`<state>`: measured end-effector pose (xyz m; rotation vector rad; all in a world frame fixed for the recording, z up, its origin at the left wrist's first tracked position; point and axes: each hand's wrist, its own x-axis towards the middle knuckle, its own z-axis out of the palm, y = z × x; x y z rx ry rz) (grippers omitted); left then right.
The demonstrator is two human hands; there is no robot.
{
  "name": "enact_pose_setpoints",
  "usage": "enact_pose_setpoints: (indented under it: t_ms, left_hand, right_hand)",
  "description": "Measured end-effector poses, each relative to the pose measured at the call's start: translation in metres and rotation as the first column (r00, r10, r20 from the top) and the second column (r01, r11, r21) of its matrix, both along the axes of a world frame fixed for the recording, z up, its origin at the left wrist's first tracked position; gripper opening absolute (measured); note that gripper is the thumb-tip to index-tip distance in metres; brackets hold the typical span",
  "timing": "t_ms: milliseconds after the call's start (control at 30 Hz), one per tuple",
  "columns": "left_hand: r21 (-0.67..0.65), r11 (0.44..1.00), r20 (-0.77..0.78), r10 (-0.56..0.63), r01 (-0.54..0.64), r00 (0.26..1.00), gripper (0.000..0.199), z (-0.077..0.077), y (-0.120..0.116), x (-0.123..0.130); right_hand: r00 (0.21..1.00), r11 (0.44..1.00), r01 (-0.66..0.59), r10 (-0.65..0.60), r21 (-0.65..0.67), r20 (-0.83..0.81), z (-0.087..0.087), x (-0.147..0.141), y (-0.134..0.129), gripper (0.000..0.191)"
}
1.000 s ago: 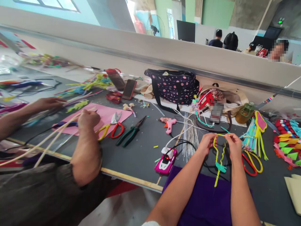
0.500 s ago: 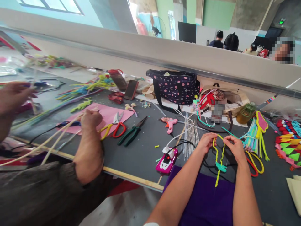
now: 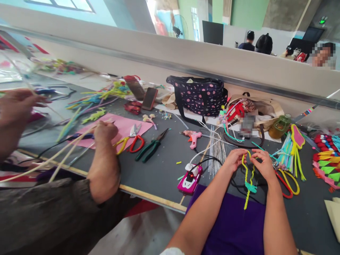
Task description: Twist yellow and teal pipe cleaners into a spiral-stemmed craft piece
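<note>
Between my hands hangs a yellow pipe cleaner, bent into a narrow loop with a twisted tail pointing down. A teal piece is wound around it where the two sides meet. My left hand pinches the top left of the loop. At its top right, my right hand has its fingers closed on the other side. Under my forearms lies a purple cloth. Red-and-yellow-handled scissors rest beside my right wrist, their blades hidden. A bundle of silver wire stems lies left of my hands.
A co-worker's hand holds pale strips over pink paper at left. Green-handled pliers, a pink glue gun and a magenta power strip lie between us. A dotted bag and a bottle stand behind.
My right hand has shifted slightly left, closer to my left hand, and the top of the loop is narrower. At left, the co-worker's raised hand has moved with a pale strip.
</note>
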<state>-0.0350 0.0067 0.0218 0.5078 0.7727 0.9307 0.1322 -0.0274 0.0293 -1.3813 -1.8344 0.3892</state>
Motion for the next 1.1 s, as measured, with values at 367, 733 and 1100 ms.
enact_pose_setpoints:
  t_ms: [367,733,1100]
  left_hand:
    - [0.212,0.976,-0.157,0.088,-0.054,0.984,0.025,0.011,-0.010,0.006]
    - [0.350,0.932,-0.273,0.196,-0.093,0.942,0.009,0.009,-0.008,0.007]
    - [0.627,0.777,-0.436,0.413,-0.059,0.800,0.009,0.013,-0.015,0.010]
  right_hand:
    - [0.979,0.975,0.186,-0.194,0.117,0.060,-0.002,-0.007,0.006,0.013]
    - [0.999,0.997,0.048,-0.049,-0.058,-0.016,0.001,0.005,0.001,0.034]
    - [0.992,0.993,0.112,-0.114,-0.038,-0.047,0.006,-0.001,0.012,0.035]
